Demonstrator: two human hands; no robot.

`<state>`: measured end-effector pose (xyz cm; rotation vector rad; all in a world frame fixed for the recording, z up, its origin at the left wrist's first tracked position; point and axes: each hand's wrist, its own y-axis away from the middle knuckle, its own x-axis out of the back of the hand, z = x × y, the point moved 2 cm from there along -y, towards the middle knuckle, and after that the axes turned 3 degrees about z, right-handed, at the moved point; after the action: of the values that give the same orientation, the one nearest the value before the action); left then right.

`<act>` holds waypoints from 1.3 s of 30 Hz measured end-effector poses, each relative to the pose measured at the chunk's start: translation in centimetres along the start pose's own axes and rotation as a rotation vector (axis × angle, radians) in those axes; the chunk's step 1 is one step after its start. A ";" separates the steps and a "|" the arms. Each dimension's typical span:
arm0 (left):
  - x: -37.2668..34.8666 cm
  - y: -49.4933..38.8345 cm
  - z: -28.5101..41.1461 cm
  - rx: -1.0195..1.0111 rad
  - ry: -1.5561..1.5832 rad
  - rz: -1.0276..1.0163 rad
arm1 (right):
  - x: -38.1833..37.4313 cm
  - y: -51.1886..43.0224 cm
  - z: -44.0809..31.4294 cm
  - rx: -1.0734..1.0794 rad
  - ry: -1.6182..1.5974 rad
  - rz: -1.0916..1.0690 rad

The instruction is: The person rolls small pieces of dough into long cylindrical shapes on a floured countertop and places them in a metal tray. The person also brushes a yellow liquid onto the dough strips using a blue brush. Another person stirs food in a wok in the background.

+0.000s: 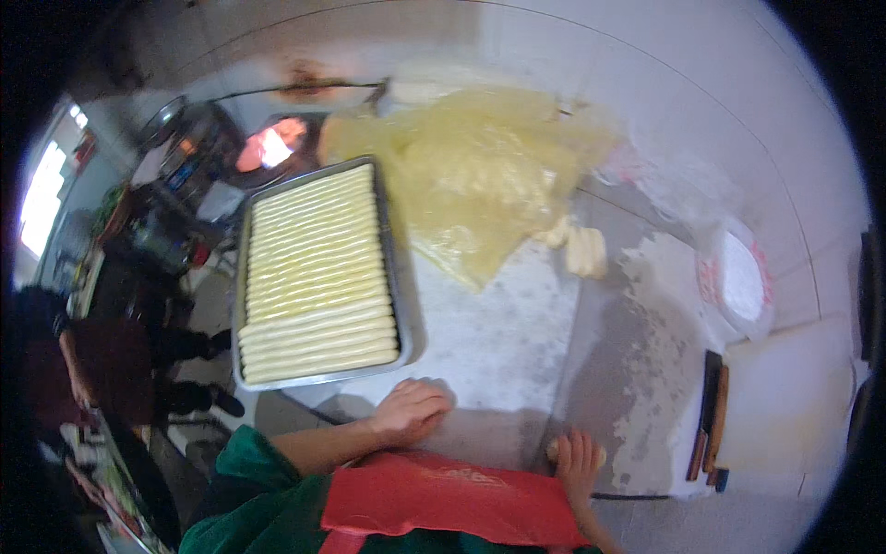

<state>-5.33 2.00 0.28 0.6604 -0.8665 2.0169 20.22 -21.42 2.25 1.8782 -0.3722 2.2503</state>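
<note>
My left hand rests on the worktop just below the metal tray, its fingers curled downward; whether anything lies under them is hidden. Beneath the fingers of my right hand is a piece of dough, pressed on the worktop by the table's near edge, its ends showing on both sides. The metal tray holds several rows of long pale dough strips; the upper ones look glossy, the nearest ones duller. Right of the tray, yellowish plastic sheeting covers a pale mass, with short dough pieces at its right edge.
A plastic-wrapped container of white powder stands at the right, near a cutting board. Beside the board lie a dark blade and a wooden stick. A glowing fire is behind the tray. Another person is at the left.
</note>
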 end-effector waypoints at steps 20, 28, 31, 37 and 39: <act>0.3 0.0 2.1 0.458 0.488 -0.121 | -0.2 -11.2 2.3 -0.436 -0.066 -0.015; -2.2 -8.1 5.9 -0.094 0.132 0.042 | -0.7 -8.8 -2.6 -0.511 -1.499 0.256; -6.3 -10.1 7.6 0.556 0.883 -0.381 | 1.3 -11.3 -2.2 -0.647 -2.112 0.221; -6.8 -5.5 6.9 0.195 0.291 -0.407 | -3.1 -8.8 5.9 -0.874 -2.094 0.278; -5.1 -4.8 4.3 0.241 -0.086 -0.489 | -3.9 -6.6 6.6 -0.546 -1.446 0.266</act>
<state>1.99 -1.69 1.00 0.9941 -0.4515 1.6648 29.13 -17.09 0.00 2.7536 -1.2548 0.3199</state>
